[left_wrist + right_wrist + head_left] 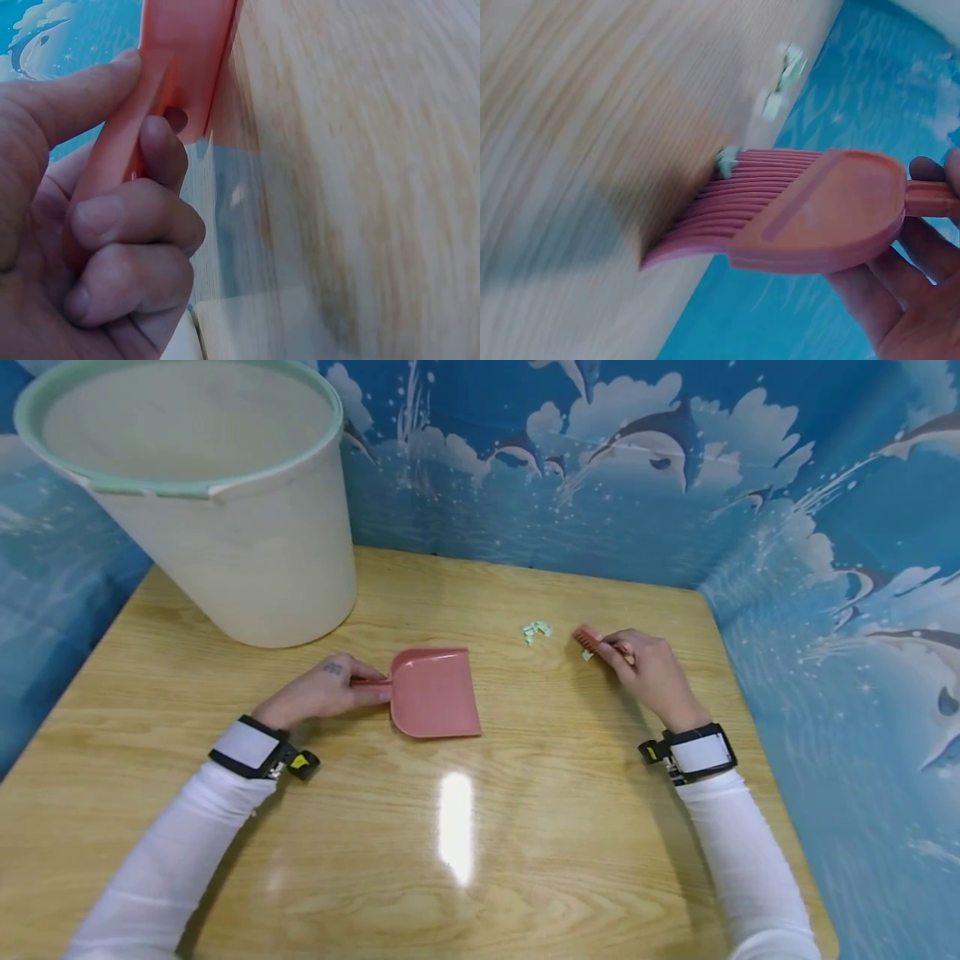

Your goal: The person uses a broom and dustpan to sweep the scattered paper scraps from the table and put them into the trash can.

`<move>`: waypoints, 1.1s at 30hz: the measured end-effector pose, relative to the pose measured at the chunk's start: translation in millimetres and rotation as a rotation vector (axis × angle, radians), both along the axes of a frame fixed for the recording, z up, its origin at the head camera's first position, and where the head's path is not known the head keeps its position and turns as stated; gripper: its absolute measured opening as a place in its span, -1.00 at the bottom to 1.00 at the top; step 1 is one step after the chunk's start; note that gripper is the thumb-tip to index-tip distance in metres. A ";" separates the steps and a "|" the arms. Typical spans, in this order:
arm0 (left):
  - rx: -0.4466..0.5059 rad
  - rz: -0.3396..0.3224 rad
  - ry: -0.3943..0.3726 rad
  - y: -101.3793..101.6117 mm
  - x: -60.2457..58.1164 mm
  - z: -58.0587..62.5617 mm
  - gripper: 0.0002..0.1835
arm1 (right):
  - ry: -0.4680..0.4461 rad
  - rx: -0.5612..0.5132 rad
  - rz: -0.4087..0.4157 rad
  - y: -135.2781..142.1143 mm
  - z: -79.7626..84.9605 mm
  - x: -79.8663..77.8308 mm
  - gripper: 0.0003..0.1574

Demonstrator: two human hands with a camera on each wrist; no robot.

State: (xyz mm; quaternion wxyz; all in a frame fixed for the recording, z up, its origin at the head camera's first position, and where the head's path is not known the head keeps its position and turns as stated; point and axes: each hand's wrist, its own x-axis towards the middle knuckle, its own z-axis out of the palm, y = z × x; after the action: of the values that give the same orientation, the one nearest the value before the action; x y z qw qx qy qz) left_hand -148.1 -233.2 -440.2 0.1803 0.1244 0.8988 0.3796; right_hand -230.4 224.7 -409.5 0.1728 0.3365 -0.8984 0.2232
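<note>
A pink dustpan (pixel 435 693) lies on the wooden table, its open edge facing right. Its handle (pixel 120 150) is gripped by my left hand (pixel 326 687), with the fingers curled round it in the left wrist view. My right hand (pixel 651 672) holds a small pink brush (pixel 817 214) by its handle. The brush's bristles touch the tabletop, and a pale green scrap (pixel 727 160) sits against them. To the left of the brush lies a small cluster of pale green scraps (pixel 536 631), apart from the dustpan.
A tall white bucket (pixel 255 552) with a green rim stands at the table's back left. Walls (pixel 480 485) with a blue dolphin print rise behind the table and along its right side. The wooden tabletop (pixel 360 860) stretches toward me, with a bright light reflection on it.
</note>
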 end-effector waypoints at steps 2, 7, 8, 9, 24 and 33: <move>-0.006 0.003 -0.003 0.9 -0.2 -0.3 -0.59 | -0.008 0.002 0.012 -7.9 2.0 5.3 -0.78; -0.012 0.002 -0.007 2.6 -1.1 -0.8 -0.58 | -0.011 -0.010 0.048 -28.4 8.4 15.8 -0.81; -0.014 0.001 -0.005 2.9 -1.2 -0.8 -0.58 | -0.008 -0.019 0.052 -32.1 9.8 17.4 -0.80; -0.016 0.000 -0.004 3.2 -1.3 -0.6 -0.58 | -0.013 -0.032 0.053 -35.4 11.2 19.0 -0.80; -0.005 -0.016 0.024 4.6 -3.4 2.1 -0.62 | 0.043 0.101 -0.044 -43.9 11.7 16.3 -0.73; -0.012 -0.016 0.030 4.9 -4.0 -0.4 -0.63 | 0.028 0.058 0.019 -69.5 11.3 22.7 -0.71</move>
State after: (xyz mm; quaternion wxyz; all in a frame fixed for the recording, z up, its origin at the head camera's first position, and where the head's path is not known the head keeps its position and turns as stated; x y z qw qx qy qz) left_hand -152.2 -228.3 -440.6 0.1707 0.1362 0.9027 0.3708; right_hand -207.7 155.2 -398.2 0.1736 0.3528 -0.8987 0.1940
